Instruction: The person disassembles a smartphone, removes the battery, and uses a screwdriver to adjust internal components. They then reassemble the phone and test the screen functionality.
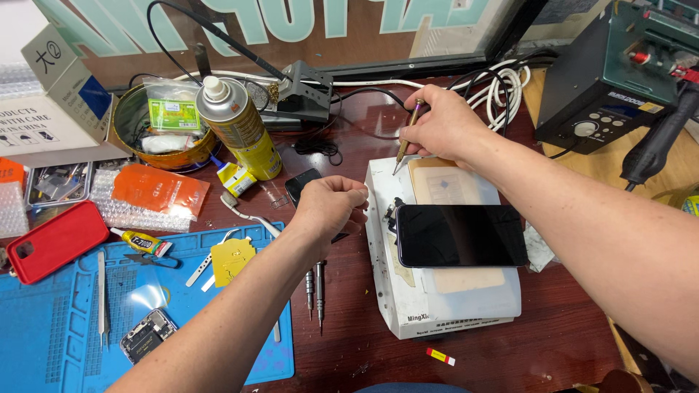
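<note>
Right, the right hand [444, 127] is up at the far end of the white box-shaped heating pad machine [444, 306], pinching a thin brass-handled pointed tool [406, 138] with its tip down on the machine's top left corner. A black glossy smartphone [460, 234] lies flat across the machine's tan rubber mat [444, 182], screen up, just nearer than that tool tip. The left hand [331, 207] is curled into a loose fist just left of the machine; whether anything sits inside it, I cannot tell. It hovers over a small dark phone-like piece [300, 183] on the dark red-brown wooden table [553, 342].

Crowded all round here. Two slim metal screwdrivers [314, 291] lie below the left wrist, beside the edge of a blue silicone work mat [65, 327]. On that mat: steel tweezers [102, 298], an opened phone body with bare circuitry [147, 335], a yellow plastic pick [231, 260] and a small yellow-labelled glue tube [142, 241]. A red phone case [54, 240] overlaps the mat's left corner. Further back stand a yellow-and-silver spray can [237, 127] and a round metal tin [156, 127] stuffed with packets. Behind the right hand, coiled white cable [502, 87] and a dark green soldering station [619, 73] at the far right, its black handpiece [659, 142] hanging beside it.
</note>
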